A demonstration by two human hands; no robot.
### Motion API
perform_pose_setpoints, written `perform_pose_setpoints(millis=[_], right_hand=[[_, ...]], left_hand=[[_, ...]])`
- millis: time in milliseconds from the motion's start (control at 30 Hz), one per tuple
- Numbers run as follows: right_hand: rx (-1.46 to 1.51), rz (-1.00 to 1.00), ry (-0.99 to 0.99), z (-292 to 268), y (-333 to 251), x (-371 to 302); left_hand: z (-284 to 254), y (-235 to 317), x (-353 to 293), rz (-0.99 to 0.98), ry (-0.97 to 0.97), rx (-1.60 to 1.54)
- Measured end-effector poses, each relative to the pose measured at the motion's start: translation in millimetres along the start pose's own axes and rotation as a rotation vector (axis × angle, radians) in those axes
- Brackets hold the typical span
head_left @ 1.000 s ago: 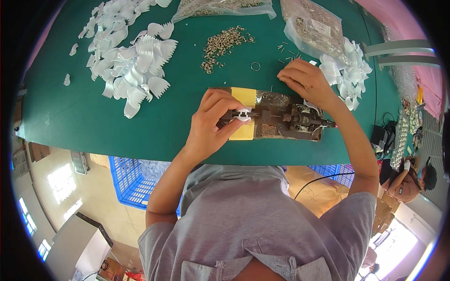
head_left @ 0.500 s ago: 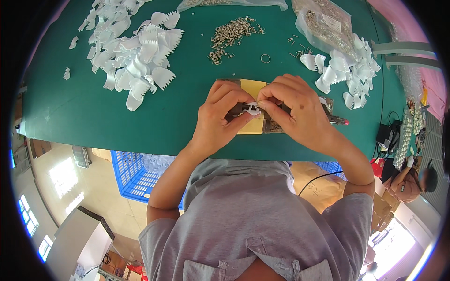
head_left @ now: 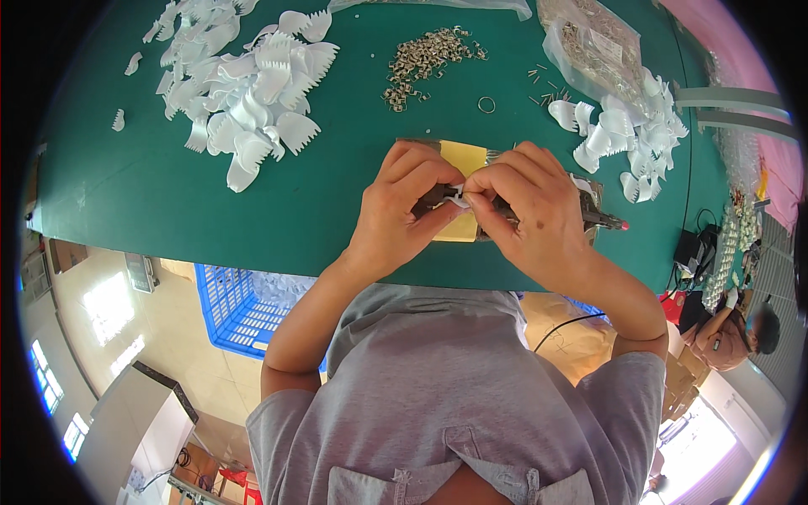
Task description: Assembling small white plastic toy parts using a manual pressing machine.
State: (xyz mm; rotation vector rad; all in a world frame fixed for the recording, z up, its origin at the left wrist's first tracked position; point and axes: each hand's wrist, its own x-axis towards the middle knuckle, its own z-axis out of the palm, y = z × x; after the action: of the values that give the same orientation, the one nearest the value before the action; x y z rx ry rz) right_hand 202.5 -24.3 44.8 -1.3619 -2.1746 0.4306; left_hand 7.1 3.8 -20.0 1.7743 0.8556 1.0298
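Note:
My left hand (head_left: 396, 202) pinches a small white plastic hair-claw piece (head_left: 455, 202) between thumb and index finger, just above the work block. Thumb and fingertips of my right hand (head_left: 534, 202) meet at the right side of the same piece. Whatever they grip there is too small and covered to make out. Under both hands lies a dark, clear-wrapped block with a yellow band (head_left: 462, 157) around it. By my right wrist a dark tool with a red tip (head_left: 624, 225) juts out, mostly hidden.
White toothed claw halves (head_left: 248, 109) are heaped at left, with more (head_left: 619, 130) at right. Small metal springs (head_left: 425, 61) lie at the back, near a metal ring (head_left: 486, 104), loose pins (head_left: 551, 93) and a clear bag (head_left: 593, 46). A blue crate (head_left: 223, 311) stands below the table edge.
The white piece has turned between my fingers and shows less of its face. My right fingertips have closed in over it. The whole view has shifted slightly.

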Motion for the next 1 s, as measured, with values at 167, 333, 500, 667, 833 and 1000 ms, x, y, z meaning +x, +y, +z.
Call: perform_pose_setpoints(millis=[167, 333, 500, 667, 833, 1000], right_hand=[[0.021, 0.029, 0.158, 11.4, -4.0, -5.6], [-0.012, 0.035, 0.215, 16.9, -6.2, -8.8], [0.420, 0.479, 0.185, -22.7, 10.8, -3.2], [0.097, 0.423, 0.234, -52.7, 79.9, 12.0], [-0.093, 0.298, 0.106, -31.9, 109.0, 21.1], [-0.222, 0.346, -0.134, -33.6, 125.2, 34.7]], left_hand=[[0.6, -1.2, -1.1, -0.030, 0.000, -0.017], [0.4, 1.1, -0.1, -0.053, -0.001, -0.038], [0.6, -1.0, 3.2, 0.025, -0.002, 0.019], [-2.3, 0.1, 1.5, 0.021, -0.009, 0.090], [-1.8, 3.4, 0.7, 0.028, -0.018, 0.076], [-1.0, 1.9, 1.3, 0.039, -0.024, 0.078]])
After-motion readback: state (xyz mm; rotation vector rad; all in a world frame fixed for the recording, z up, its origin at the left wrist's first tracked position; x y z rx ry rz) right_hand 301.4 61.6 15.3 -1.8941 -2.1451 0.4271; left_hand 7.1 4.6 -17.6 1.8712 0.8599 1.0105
